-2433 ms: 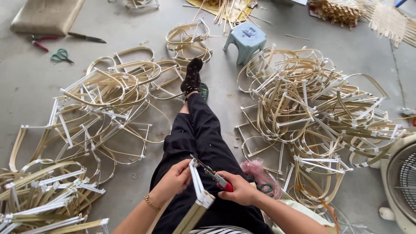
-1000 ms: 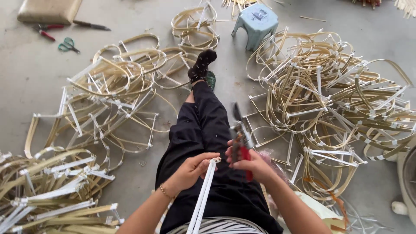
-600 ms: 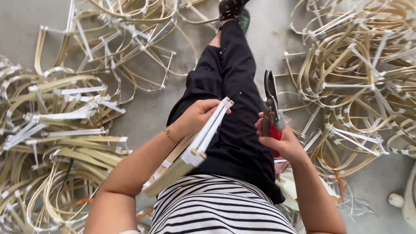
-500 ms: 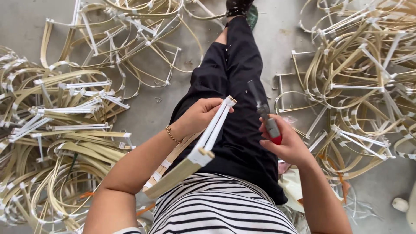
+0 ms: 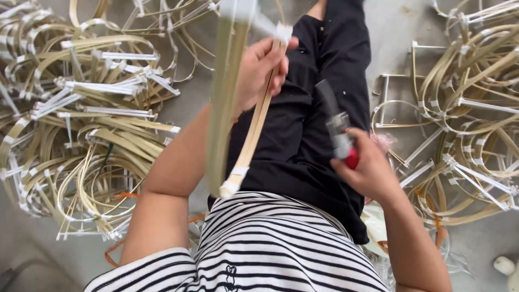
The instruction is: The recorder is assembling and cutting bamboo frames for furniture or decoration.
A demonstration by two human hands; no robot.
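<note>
Left hand (image 5: 262,70) closed around a bent pale bamboo strip frame with white taped ends (image 5: 238,119); right hand (image 5: 367,170) gripping red-handled metal shears (image 5: 338,127) — blades raised, over black trousers (image 5: 319,108).

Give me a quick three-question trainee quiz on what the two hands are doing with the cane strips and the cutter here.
1. True or false: the left hand grips a bundle of pale bent cane strips.
2. Which hand holds the red-handled metal cutter?
3. The piles of looped cane frames lie: A) on one side only, B) on both sides of the black-trousered legs.

Key: 1 true. 2 the right hand. 3 B.
</note>
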